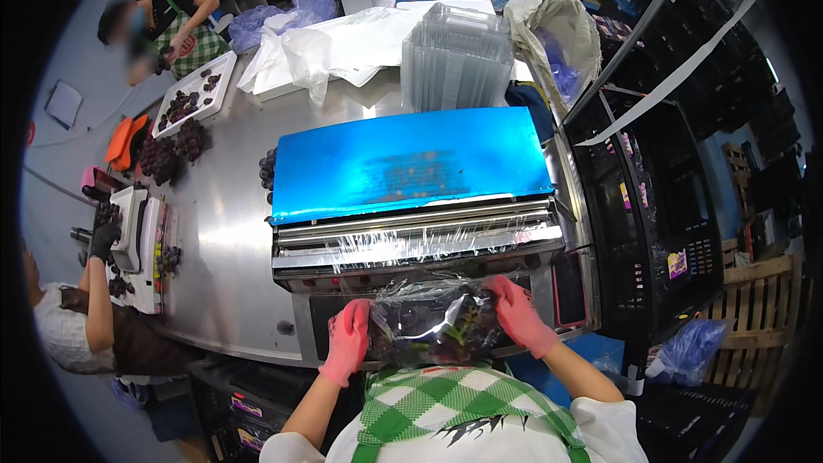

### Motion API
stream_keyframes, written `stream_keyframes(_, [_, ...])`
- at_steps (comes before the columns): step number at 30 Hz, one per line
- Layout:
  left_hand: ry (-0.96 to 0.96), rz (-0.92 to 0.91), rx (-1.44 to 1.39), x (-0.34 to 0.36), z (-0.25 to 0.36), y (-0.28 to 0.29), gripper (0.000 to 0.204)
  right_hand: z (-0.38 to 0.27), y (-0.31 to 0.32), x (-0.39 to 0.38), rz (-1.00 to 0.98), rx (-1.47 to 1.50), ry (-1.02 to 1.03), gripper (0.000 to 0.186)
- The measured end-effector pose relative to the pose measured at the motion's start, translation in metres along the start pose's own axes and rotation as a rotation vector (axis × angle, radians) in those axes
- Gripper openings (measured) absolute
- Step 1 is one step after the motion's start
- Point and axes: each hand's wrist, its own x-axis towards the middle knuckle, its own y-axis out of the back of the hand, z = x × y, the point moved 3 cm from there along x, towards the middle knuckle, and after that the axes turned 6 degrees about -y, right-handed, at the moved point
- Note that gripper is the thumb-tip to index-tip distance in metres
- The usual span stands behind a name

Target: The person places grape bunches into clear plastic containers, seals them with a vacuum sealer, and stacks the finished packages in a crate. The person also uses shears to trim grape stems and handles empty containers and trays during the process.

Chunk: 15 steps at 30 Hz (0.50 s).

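Observation:
A package [429, 326] of dark grapes with green leaves, covered in glossy clear film, is at the near edge of the steel table. My left hand [346, 339] in a pink glove grips its left end. My right hand [517, 315], also gloved in pink, is closed on the right end. Just beyond lies a wrapping machine with a bright blue cover [343, 163] and a metal front bar [411, 244] with shreds of film along it.
Stacked clear containers [450, 60] and white sheets [360, 34] lie behind. Grape bunches [159, 159] and a tray [197, 90] are left. Two co-workers [163, 26] work at the left, one gloved dark [103, 240]. Black crates [643, 231] and a sack [557, 34] stand right.

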Motion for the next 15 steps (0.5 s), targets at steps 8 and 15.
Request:
stream_keyframes(8, [0.197, 0.036, -0.192, 0.002, -0.006, 0.003, 0.019, -0.020, 0.003, -0.012, 0.122, 0.023, -0.078, 0.017])
stream_keyframes(15, [0.253, 0.138, -0.731, -0.040, -0.008, 0.035, 0.035, -0.003, 0.050, -0.063, 0.073, 0.348, -0.007, 0.023])
